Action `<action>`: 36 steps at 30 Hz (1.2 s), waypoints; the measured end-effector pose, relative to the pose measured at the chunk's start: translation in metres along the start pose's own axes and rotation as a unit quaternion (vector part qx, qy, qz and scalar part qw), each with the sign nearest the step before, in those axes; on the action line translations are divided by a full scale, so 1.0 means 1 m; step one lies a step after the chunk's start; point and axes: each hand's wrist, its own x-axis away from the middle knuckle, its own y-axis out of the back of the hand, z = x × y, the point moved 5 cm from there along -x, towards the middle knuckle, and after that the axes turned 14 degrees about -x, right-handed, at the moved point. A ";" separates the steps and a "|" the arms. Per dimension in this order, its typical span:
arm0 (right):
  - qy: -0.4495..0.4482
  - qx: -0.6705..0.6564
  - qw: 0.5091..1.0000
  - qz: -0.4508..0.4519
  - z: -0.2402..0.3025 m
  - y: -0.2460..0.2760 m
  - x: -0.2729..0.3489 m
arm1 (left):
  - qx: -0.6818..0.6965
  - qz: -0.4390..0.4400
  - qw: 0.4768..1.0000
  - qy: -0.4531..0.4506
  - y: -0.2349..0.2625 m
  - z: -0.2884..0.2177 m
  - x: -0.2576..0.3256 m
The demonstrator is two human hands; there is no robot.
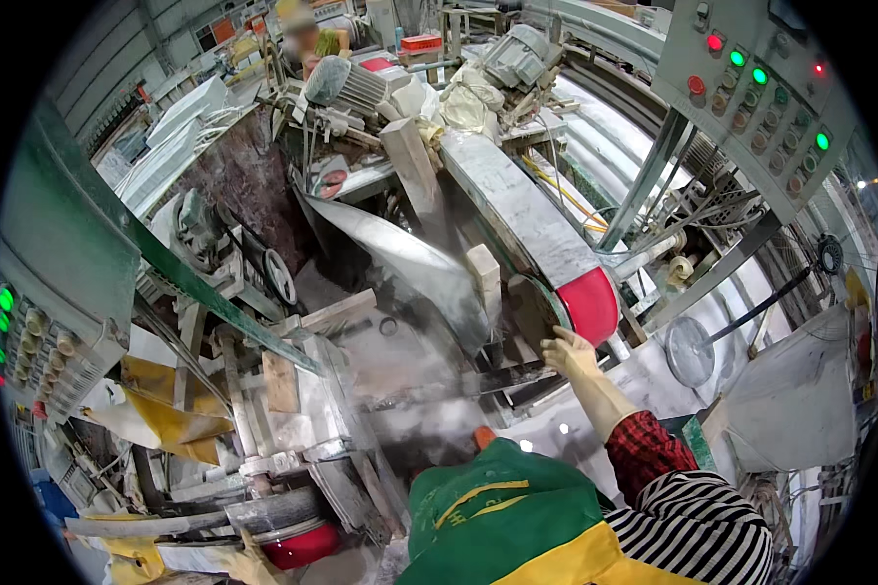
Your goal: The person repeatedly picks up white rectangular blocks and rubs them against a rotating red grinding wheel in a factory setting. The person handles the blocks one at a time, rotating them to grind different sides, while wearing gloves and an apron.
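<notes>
My right hand (574,363), in a cream glove, reaches forward with its fingers apart, beside the lower edge of a red curved end cover (589,306). Whether it touches the cover I cannot tell; nothing shows in its grasp. The cover caps a long, dusty white machine housing (522,205). A round disc (535,310) with a green rim stands just left of it. At the lower left, a cream glove (251,563) that appears to be my left hand is partly cut off by the frame, near a second red curved cover (302,546). Its fingers are unclear.
Control panels with lit buttons stand at the right (766,107) and left (54,302). A curved, shiny grey sheet (400,255) and a wooden post (415,180) lie ahead. Motors (346,86) are farther back. A person (312,39) stands at the far end.
</notes>
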 end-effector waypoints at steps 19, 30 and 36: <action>-0.219 0.133 0.966 0.026 -0.137 0.025 0.027 | 0.194 -0.046 0.980 0.008 -0.073 0.015 0.085; -0.305 0.139 0.876 0.347 -0.123 -0.246 0.137 | 0.711 0.551 0.427 -0.087 0.133 -0.223 0.233; -0.133 0.242 0.871 0.406 -0.064 -0.278 0.177 | 0.728 0.548 0.359 -0.200 0.149 -0.269 0.270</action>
